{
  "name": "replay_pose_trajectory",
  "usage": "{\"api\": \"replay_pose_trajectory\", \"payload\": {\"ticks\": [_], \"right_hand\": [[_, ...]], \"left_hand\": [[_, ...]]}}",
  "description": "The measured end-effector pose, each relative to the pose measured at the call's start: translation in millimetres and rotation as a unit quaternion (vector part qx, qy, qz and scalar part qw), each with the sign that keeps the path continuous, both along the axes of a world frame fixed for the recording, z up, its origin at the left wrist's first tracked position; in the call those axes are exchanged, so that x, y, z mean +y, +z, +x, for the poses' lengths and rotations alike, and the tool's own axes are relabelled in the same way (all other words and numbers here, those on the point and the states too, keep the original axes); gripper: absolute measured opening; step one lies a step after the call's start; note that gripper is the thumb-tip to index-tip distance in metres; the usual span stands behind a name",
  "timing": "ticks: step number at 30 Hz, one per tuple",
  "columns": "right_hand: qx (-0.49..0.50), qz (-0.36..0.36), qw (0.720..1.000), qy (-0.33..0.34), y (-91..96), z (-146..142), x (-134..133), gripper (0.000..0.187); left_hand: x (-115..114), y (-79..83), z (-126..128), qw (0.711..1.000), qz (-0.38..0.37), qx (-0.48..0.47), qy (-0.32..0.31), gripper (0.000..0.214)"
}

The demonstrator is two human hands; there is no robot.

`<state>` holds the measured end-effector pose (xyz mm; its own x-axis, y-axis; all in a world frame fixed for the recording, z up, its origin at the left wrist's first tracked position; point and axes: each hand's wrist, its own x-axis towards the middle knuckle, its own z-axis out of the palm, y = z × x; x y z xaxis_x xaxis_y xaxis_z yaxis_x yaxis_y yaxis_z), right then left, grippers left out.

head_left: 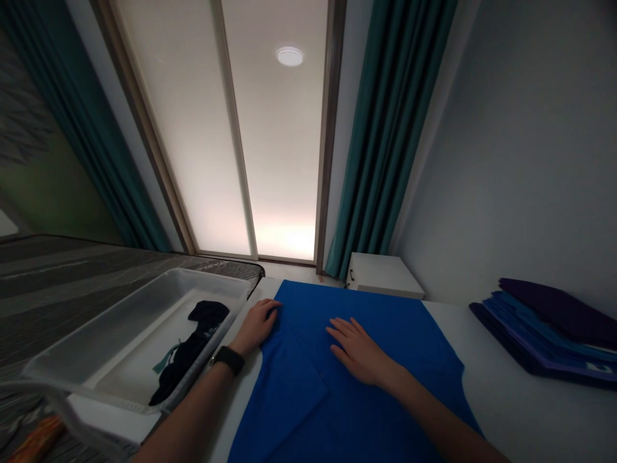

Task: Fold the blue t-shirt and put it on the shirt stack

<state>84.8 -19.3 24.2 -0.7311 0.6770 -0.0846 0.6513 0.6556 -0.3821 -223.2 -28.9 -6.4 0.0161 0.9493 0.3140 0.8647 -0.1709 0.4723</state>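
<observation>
A bright blue garment (385, 334) lies spread on the white table (520, 399), its left part folded over. My left hand (258, 325), a dark watch on its wrist, rests at the garment's left edge with the fingers curled on the cloth. My right hand (359, 350) lies flat on the middle of the blue cloth, fingers stretched out and a little apart.
A clear plastic bin (120, 341) with a dark garment (193, 350) inside stands at the left, beside a bed. A stack of folded blue and purple cloth (549, 328) sits at the table's right. A small white cabinet (383, 276) stands behind, by teal curtains.
</observation>
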Motion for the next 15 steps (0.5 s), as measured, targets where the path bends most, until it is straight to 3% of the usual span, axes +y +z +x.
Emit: {"api": "replay_pose_trajectory", "payload": {"ticks": [6, 15], "right_hand": [[0.003, 0.004, 0.999, -0.050, -14.6, 36, 4, 0.060], [0.037, 0.017, 0.996, -0.076, -23.4, 37, -6, 0.059]], "left_hand": [[4, 3.3, 3, 1.000, -0.004, 0.023, 0.011, 0.033], [36, 6.6, 4, 0.991, -0.038, 0.124, 0.038, 0.034]]}}
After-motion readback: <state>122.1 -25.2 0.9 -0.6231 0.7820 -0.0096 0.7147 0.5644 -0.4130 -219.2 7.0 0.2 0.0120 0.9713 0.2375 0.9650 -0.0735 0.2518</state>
